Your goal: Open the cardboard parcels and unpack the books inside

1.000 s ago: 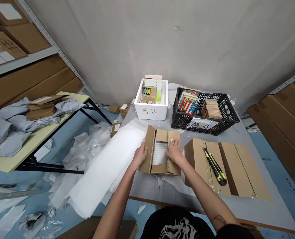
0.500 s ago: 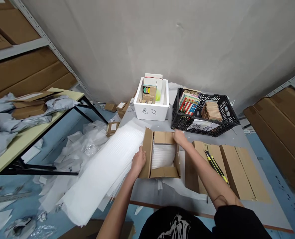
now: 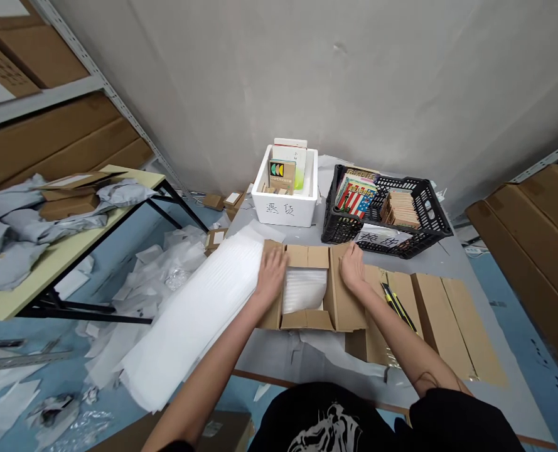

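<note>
In the head view, an open cardboard box [image 3: 347,301] stands on the grey table with its flaps folded outward. White foam sheeting [image 3: 304,290] shows inside it, and whatever lies beneath is hidden. My left hand [image 3: 272,273] rests over the left flap, fingers extended and slightly blurred. With bent fingers, my right hand [image 3: 353,267] grips the far edge of the right flap. A thick stack of white foam sheets [image 3: 189,320] lies to the left of the box, slanting off the table's edge.
Behind the box are a white foam bin [image 3: 285,210] and a black crate [image 3: 386,245], both holding books. On the right, a yellow-black box cutter [image 3: 398,307] lies on flat cardboard cartons [image 3: 443,320]. Grey parcels cover a side table [image 3: 85,245]; packing scraps [image 3: 166,276] litter the floor.
The right flap has swung outward to the right, with my right hand on it. My left hand has shifted up onto the left flap. The box has moved slightly left in view.
</note>
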`<state>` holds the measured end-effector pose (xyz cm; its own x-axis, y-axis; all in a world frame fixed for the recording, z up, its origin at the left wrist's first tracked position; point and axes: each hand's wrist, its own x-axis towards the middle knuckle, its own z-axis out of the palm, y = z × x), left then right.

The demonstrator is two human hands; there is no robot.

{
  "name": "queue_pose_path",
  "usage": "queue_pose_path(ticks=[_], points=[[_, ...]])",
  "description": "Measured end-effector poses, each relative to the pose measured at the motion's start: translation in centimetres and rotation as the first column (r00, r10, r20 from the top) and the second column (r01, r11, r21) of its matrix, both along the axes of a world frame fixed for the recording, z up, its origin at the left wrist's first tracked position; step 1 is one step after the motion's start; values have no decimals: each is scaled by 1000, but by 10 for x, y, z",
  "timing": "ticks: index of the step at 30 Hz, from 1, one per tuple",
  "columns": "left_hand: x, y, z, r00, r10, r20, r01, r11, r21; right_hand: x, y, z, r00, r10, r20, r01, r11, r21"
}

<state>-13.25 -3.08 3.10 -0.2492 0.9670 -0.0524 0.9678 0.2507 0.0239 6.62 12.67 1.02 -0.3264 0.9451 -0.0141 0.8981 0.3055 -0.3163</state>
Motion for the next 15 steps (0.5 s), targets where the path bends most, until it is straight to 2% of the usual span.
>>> queue_pose_path(ticks=[2,6,9,11,13,15], points=[[2,29,-1,990,-138,10,138,990,-40,-2,-7,-12,998,58,6,-58,995,78],[-4,76,-5,976,-219,-2,216,963,-159,-11,-19,-27,987,147,63,-149,988,40],[-15,86,-7,937,-349,-8,339,916,-216,-17,-24,-30,981,185,64,-184,983,-17],[-24,86,-5,909,-417,6,410,891,-196,-17,-25,-30,977,207,45,-204,977,-68],[-33,88,2,919,-390,50,393,907,-152,-15,-24,-31,981,196,12,-192,973,-131],[-40,95,10,951,-295,86,304,945,-120,-12,-25,-32,990,141,-22,-142,962,-235]])
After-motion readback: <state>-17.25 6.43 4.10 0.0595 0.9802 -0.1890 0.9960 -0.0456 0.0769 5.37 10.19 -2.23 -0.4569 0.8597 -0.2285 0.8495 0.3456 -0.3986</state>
